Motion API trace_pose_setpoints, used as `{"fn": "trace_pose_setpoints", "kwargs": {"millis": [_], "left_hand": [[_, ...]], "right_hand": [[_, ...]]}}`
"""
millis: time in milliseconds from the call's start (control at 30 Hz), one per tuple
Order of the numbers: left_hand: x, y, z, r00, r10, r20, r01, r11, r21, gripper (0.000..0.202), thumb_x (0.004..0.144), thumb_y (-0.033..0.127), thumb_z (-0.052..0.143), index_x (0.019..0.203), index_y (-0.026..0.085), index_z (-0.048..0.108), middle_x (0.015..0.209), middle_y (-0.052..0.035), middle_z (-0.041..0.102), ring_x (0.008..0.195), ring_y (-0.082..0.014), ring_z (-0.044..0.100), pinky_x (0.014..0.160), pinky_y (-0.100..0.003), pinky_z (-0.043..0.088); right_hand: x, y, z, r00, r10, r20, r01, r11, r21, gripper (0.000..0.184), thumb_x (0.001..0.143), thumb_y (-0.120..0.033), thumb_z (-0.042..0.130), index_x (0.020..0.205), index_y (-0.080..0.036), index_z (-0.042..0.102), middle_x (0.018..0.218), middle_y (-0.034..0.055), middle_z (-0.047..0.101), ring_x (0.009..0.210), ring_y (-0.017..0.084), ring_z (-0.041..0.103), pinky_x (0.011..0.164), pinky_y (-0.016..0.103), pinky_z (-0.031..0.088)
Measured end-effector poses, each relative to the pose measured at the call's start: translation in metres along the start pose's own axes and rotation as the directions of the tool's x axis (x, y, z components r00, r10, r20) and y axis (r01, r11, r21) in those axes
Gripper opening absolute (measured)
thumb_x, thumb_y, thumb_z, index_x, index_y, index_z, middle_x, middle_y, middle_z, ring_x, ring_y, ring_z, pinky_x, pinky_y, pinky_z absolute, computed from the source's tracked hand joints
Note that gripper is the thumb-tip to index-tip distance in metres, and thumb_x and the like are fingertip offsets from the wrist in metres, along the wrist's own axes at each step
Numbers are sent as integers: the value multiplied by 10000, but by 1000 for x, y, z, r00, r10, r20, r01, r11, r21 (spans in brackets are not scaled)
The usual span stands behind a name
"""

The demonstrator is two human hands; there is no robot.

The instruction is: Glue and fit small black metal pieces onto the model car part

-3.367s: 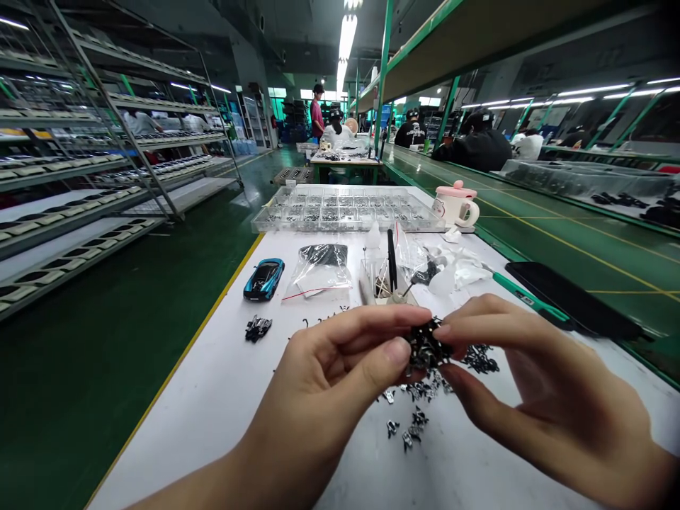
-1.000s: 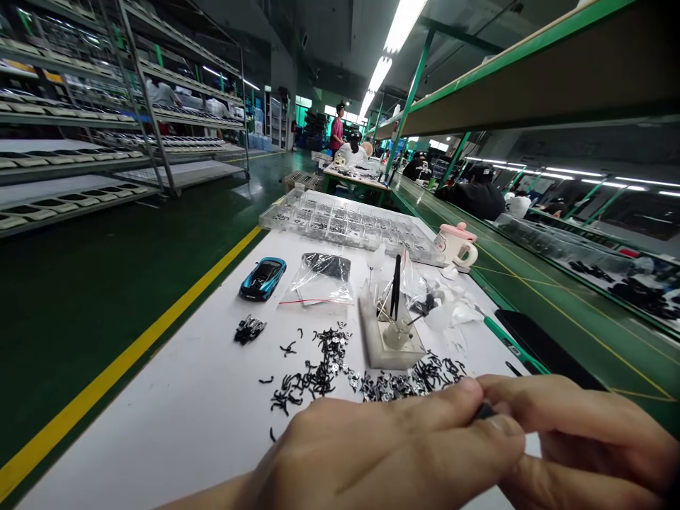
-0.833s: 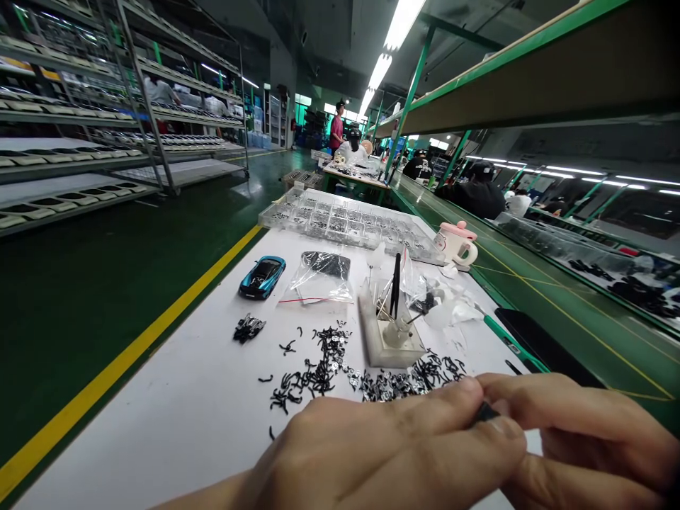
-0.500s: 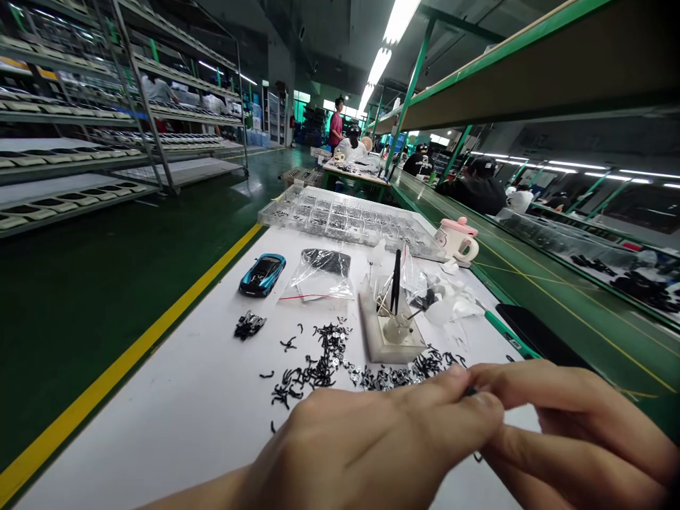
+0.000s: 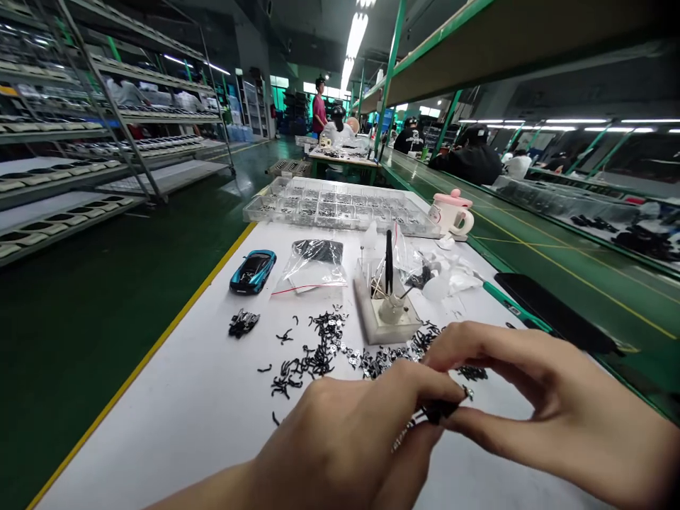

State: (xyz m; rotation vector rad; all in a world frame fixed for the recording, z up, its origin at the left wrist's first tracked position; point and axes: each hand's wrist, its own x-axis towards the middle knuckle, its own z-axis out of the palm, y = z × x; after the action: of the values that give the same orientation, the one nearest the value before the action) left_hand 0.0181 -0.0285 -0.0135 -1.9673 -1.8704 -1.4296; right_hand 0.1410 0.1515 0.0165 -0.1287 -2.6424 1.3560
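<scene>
My left hand (image 5: 345,432) is closed, its thumb and fingers pinching a small black part (image 5: 440,409) with a shiny silver bit at one end. From the other side my right hand (image 5: 536,397) grips the same part between thumb and fingertips. Much of the part is hidden by the fingers, so its exact kind does not show. Just beyond both hands lie loose small black curved pieces (image 5: 308,365) mixed with little silver pieces. A white holder box (image 5: 396,333) with black tweezers (image 5: 389,262) upright in it stands behind them.
At left are a blue toy car (image 5: 253,271) and a small black-and-silver assembly (image 5: 244,323). A plastic bag (image 5: 313,269), a clear compartment tray (image 5: 340,202) and a pink-lidded mug (image 5: 450,212) stand farther back. A green-handled tool (image 5: 515,308) lies at right. Several people work beyond.
My right hand has risen and turned, opening a gap between its thumb and fingers, so the black part now shows between my hands. The camera view has shifted slightly.
</scene>
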Motion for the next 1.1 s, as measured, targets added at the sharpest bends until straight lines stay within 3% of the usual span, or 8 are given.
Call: {"fn": "trace_pose_setpoints", "kwargs": {"millis": [167,300,467,600,733,800,933,1100], "left_hand": [[2,-3,6,990,-125,65,134,980,-147,274,888,11,588,1108,172,569,914,-17,750,775,-132,773,720,-146,595],[6,-2,5,966,-243,85,257,936,-241,244,877,23,616,1034,207,587,895,20,768,821,-109,774,737,-119,565],[19,6,-6,785,-566,252,602,601,-525,207,846,107,758,882,227,594,915,46,796,861,-124,772,813,-147,567],[27,8,-13,683,-633,363,626,253,-738,336,752,-9,809,866,212,584,971,68,782,914,-97,750,800,-117,552],[28,6,-15,674,-605,424,562,49,-825,342,775,-40,791,878,199,569,842,76,751,797,-50,714,737,-103,532],[28,5,-14,683,-581,443,547,5,-837,321,800,-1,796,889,194,557,851,58,755,818,-71,727,751,-130,540],[28,3,-15,679,-573,459,561,1,-828,352,797,51,823,959,208,554,932,26,783,906,-134,757,798,-186,546],[31,8,-20,635,-602,484,626,35,-779,412,773,187,888,1043,225,580,943,1,790,899,-136,737,807,-207,530]], "right_hand": [[12,-6,-1,977,175,120,-200,947,253,191,767,-88,768,836,-237,670,876,-68,717,882,111,674,819,199,517],[17,-1,1,969,188,158,-232,914,333,205,756,-52,727,848,-209,632,883,-33,710,907,145,670,829,233,510],[12,7,3,997,-10,72,-14,947,320,247,865,-57,656,1016,-245,605,946,-36,656,929,110,634,808,176,515],[4,9,8,983,-172,-69,176,983,60,352,963,-179,672,1261,-303,531,1148,-1,611,1114,132,616,954,192,531],[-2,7,15,824,-527,-209,463,838,-287,498,908,-47,660,1341,-223,488,1286,71,510,1227,160,555,1075,218,487],[-3,6,13,746,-646,-162,522,718,-460,447,880,-11,655,1271,-189,534,1286,72,498,1210,146,557,1071,205,482],[-1,8,5,692,-720,-61,533,566,-629,346,896,-40,656,1214,-155,582,1288,79,519,1207,138,545,1097,211,455],[-4,10,6,719,-689,-92,498,603,-623,297,944,-102,665,1225,-174,604,1264,87,558,1147,138,607,983,191,535]]}}
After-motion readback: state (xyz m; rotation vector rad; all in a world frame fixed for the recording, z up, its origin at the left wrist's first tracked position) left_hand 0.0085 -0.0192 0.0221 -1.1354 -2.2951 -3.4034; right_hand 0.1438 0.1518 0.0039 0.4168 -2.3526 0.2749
